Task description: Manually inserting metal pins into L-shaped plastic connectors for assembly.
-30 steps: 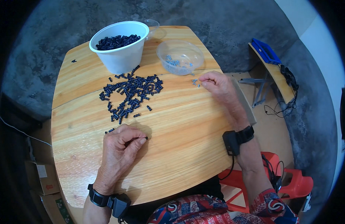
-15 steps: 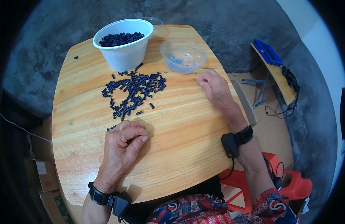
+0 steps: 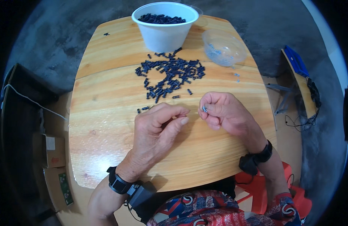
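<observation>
My feed shows the table [image 3: 106, 130] well lit, with a white burst of glare on its near left part and sheen spreading around it. Soft shadow lies on the table beside the left hand [image 3: 159, 126]. Left of the table, the cabinet [image 3: 29, 94] sinks into gloom. The fisheye bows the table's edges — beyond its sides my view curves into black. Over the table, small silver pieces [image 3: 204, 109] in the right hand [image 3: 228, 113] look too soft to count.
</observation>
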The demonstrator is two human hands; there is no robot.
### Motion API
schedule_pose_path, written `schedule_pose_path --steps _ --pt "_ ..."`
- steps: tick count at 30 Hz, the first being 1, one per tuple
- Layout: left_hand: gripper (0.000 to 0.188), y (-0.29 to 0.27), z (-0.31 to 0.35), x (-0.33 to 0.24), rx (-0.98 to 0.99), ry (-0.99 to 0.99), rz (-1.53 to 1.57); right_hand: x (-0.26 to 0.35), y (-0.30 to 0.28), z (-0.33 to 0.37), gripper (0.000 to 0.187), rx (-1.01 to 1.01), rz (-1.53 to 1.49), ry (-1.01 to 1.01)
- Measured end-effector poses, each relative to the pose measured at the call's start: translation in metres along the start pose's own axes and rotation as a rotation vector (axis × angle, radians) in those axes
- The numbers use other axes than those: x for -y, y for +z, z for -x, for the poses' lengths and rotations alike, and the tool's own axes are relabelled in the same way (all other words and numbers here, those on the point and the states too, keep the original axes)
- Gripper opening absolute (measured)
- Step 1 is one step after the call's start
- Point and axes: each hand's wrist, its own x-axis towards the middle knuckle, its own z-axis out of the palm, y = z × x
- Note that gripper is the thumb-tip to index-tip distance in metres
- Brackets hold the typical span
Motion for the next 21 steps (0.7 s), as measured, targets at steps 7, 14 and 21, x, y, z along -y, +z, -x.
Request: schedule_pose_path --steps 7,14,21 --pt "0.013 0.003 0.004 -0.002 0.064 -0.284 0.231 -0.011 0.024 -0.006 0.008 -0.077 0.226 -0.083" --pt "0.016 0.002 0.0 -0.01 0.075 -0.476 0.33 -0.016 0.029 -0.004 0.005 -0.179 0.492 -0.162" --pt "0.017 0.0 -0.001 -0.008 0.078 -0.516 0.357 -0.019 0.036 -0.003 0.01 -0.184 0.952 -0.636"
